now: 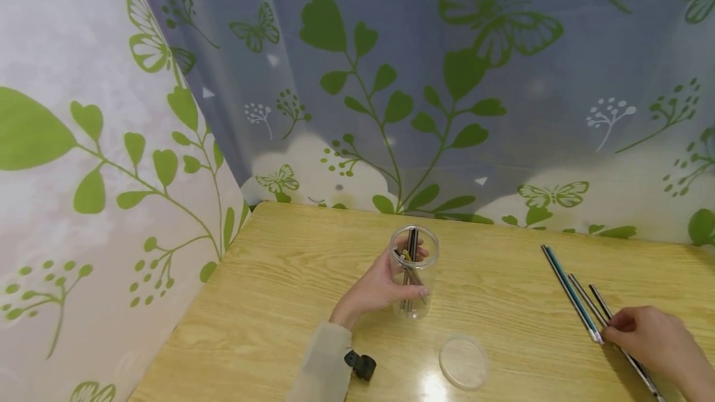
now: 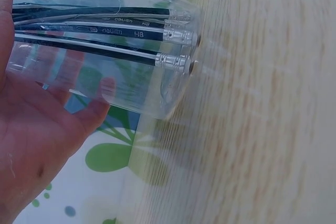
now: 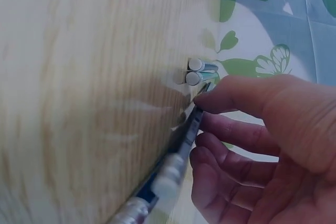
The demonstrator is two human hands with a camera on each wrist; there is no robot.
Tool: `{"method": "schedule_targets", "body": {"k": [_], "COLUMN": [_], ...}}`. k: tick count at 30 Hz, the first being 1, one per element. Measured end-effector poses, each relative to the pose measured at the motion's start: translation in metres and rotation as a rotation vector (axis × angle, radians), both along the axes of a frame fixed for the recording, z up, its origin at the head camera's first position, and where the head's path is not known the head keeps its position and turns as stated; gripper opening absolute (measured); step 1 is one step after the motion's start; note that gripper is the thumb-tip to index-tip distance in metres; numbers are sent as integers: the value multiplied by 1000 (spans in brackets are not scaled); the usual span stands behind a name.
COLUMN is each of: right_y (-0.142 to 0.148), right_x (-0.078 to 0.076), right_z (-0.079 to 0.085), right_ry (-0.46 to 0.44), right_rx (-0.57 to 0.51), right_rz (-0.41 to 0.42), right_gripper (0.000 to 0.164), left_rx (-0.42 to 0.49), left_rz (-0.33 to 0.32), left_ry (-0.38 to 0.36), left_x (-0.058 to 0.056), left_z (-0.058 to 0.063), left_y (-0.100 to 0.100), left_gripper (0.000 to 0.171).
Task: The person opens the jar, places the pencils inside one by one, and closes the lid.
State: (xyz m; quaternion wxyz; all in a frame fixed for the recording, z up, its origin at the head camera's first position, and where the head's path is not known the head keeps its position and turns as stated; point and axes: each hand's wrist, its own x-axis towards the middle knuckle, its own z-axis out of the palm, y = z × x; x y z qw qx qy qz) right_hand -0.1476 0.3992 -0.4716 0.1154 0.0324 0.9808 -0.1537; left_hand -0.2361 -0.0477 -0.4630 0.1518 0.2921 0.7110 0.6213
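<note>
My left hand (image 1: 380, 284) grips a clear cylindrical jar (image 1: 414, 312) that is upright and uncovered. Several pencils stand inside it; in the left wrist view the dark pencils (image 2: 123, 31) show silver ferrules and "HB" lettering near the jar's base. Over at the right of the table, my right hand (image 1: 653, 337) pinches a dark pencil (image 3: 185, 132) between thumb and fingers. Another dark pencil (image 3: 131, 211) lies beside it, its silver end in the lower part of the right wrist view. Left of that hand lie two pencils side by side, one of them teal (image 1: 570, 290).
A round clear lid (image 1: 463, 361) lies flat on the wood-grain table (image 1: 268, 303), in front of the jar. A small black device (image 1: 360, 365) sits by the left sleeve. Leaf-and-butterfly-patterned curtain (image 1: 368, 141) hangs along the table's back and left edges.
</note>
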Motion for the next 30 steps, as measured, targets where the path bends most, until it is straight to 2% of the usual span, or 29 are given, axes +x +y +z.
{"method": "schedule_targets", "body": {"k": [13, 20, 26, 30], "right_y": [1, -4, -17, -27], "right_x": [5, 9, 10, 11], "right_z": [7, 11, 17, 23], "right_ry": [117, 236, 304, 398], "right_rx": [-23, -26, -140, -178], "right_rz": [-79, -126, -234, -285], "right_gripper": [18, 24, 39, 43], "left_rx": [8, -5, -5, -3], "left_rz": [9, 12, 17, 11], "left_ry": [-18, -15, -23, -20], "left_x": [0, 1, 1, 0], "left_z": [1, 1, 1, 1], "left_y": [1, 1, 1, 1], "left_gripper": [81, 80, 81, 81]}}
